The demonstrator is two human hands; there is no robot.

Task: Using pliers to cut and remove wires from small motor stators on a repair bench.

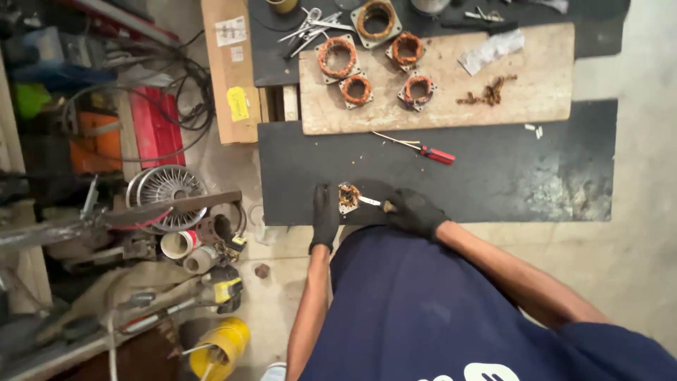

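At the near edge of the black worktop (493, 176), the gloved left hand (325, 215) is closed around a small motor stator (348, 196) with copper windings, holding it steady. The gloved right hand (415, 212) grips a small knife (374, 202) whose blade tip sits at the stator's windings. The step in hand looks like prying or cutting the copper wire out of the core. The next move likely calls for a firm hold with the left hand and careful levering, with the blade kept away from the left fingers. Farther off, five more stators (337, 58) sit on a wooden board (536, 85), with a red screwdriver (431, 153) just near of it.
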